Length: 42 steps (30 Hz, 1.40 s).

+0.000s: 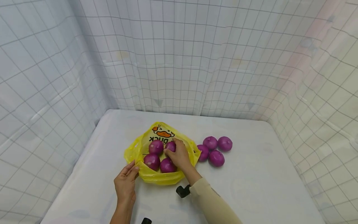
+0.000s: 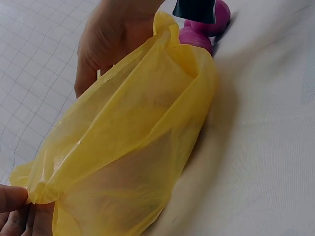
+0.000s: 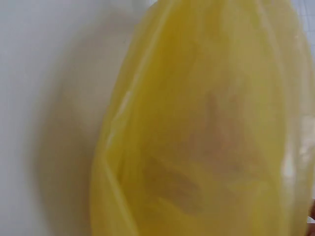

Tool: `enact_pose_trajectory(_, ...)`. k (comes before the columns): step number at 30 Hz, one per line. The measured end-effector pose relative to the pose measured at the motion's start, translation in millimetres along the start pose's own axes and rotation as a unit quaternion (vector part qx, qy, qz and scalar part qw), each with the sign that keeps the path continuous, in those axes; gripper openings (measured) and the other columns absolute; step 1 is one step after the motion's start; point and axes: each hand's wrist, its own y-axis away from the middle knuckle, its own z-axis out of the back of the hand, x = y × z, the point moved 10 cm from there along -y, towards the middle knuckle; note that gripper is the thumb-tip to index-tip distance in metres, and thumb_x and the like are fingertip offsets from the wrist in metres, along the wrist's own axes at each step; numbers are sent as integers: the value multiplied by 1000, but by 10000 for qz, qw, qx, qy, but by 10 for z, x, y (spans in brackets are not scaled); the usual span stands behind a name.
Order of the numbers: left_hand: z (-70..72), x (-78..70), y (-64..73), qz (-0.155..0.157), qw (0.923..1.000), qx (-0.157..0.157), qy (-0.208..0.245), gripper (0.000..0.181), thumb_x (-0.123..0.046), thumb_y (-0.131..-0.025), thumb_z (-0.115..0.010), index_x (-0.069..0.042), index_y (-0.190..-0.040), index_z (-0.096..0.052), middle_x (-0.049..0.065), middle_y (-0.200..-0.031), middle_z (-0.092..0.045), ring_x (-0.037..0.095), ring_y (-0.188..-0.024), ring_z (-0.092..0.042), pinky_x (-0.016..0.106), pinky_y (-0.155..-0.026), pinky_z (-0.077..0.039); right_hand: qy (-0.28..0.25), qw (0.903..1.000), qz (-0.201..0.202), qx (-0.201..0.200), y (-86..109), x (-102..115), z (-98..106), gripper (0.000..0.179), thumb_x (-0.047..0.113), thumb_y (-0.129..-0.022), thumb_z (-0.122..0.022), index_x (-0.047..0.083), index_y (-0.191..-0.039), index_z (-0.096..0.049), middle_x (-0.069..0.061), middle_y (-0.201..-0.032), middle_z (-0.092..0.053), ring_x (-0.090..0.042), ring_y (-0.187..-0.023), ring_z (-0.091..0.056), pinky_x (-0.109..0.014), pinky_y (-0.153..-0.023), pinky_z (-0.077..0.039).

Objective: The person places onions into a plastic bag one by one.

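A yellow plastic bag (image 1: 160, 178) with a printed duck lies spread with its mouth up, several red onions (image 1: 152, 161) inside it. At the bag's near left edge my left hand (image 1: 125, 184) pinches the rim between thumb and fingers; the left wrist view shows the thumb and fingers on the yellow film (image 2: 118, 162). Reaching into the bag from the right, my right hand (image 1: 179, 154) grips an onion (image 1: 170, 146) near the printed side. In the right wrist view the yellow bag wall (image 3: 197, 123) hides most of that hand.
Several more red onions (image 1: 216, 158) sit grouped on the white-covered table (image 1: 251, 174), just right of the bag. A black device (image 1: 183, 191) is at my right wrist, another black piece (image 1: 146, 221) by the left forearm. Grid-patterned white curtains (image 1: 179, 62) surround the table.
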Motion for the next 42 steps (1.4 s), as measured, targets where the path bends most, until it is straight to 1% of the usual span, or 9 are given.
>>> enact_pose_trajectory(9, -13, 14, 1, 58, 10000, -7, 50, 42, -3, -83, -68, 7, -122, -57, -18, -84, -71, -2, -77, -67, 14, -67, -56, -404, 9975, 564, -150, 199, 190, 297, 66, 36, -85, -68, 17, -142, -39, -8, -140, -47, -28, -126, -48, -46, -104, -44)
enact_pose_trajectory(11, -12, 16, 4, 66, 10000, -21, 50, 41, -4, -83, -69, 7, -121, -58, -17, -83, -71, -2, -77, -67, 14, -66, -56, -577, 9955, 718, -206, 248, 226, 376, 65, 34, -86, -68, 16, -141, -40, -10, -140, -47, -29, -127, -48, -46, -105, -44)
enact_pose_trajectory(16, -4, 10, 6, 47, 9999, -57, 130, 41, -4, -82, -70, 7, -120, -59, -16, -81, -72, -1, -75, -67, 15, -66, -56, -966, 9890, 1044, -401, 334, 273, 580, 63, 30, -86, -68, 14, -140, -41, -10, -141, -46, -27, -130, -47, -43, -107, -41)
enact_pose_trajectory(19, 0, 5, 3, 23, 9998, -71, 164, 41, -4, -82, -70, 7, -120, -59, -16, -81, -72, -2, -74, -67, 15, -65, -56, -999, 9853, 1237, -620, 377, 286, 720, 62, 30, -85, -69, 12, -139, -42, -8, -141, -47, -26, -130, -47, -40, -108, -41)
enact_pose_trajectory(24, 5, 8, -3, 23, 9999, -104, 111, 39, -4, -82, -70, 6, -119, -60, -17, -80, -72, -2, -74, -67, 15, -64, -56, -827, 9802, 1461, -1049, 464, 264, 948, 60, 26, -84, -70, 13, -137, -45, -8, -138, -49, -26, -127, -49, -40, -106, -43)
enact_pose_trajectory(28, 4, 15, -5, 41, 9998, -103, 168, 38, -3, -82, -70, 6, -118, -61, -16, -80, -72, -2, -75, -67, 15, -65, -56, -651, 9784, 1460, -1312, 529, 178, 1086, 60, 27, -84, -71, 12, -137, -46, -9, -137, -51, -29, -124, -50, -45, -103, -45)
enact_pose_trajectory(31, 1, 12, -3, 18, 9997, -71, 233, 38, -3, -82, -69, 7, -118, -60, -15, -80, -72, -1, -75, -68, 15, -65, -56, -605, 9792, 1317, -1419, 555, 72, 1164, 62, 30, -84, -71, 12, -137, -45, -8, -136, -52, -29, -125, -50, -48, -103, -44)
enact_pose_trajectory(37, 10, 17, -2, 32, 9998, -110, 144, 38, -3, -83, -68, 7, -118, -60, -16, -80, -72, -1, -75, -68, 15, -65, -56, -834, 9792, 947, -1590, 580, -193, 1305, 62, 25, -84, -71, 10, -138, -44, -12, -138, -49, -30, -128, -48, -46, -107, -40)
enact_pose_trajectory(42, 4, 4, 4, -2, 9999, -73, 130, 39, -4, -83, -69, 7, -119, -59, -17, -80, -72, -1, -75, -68, 15, -66, -56, -621, 9777, 708, -1878, 593, -404, 1425, 63, 24, -83, -72, 7, -137, -45, -13, -138, -48, -30, -128, -47, -46, -108, -39)
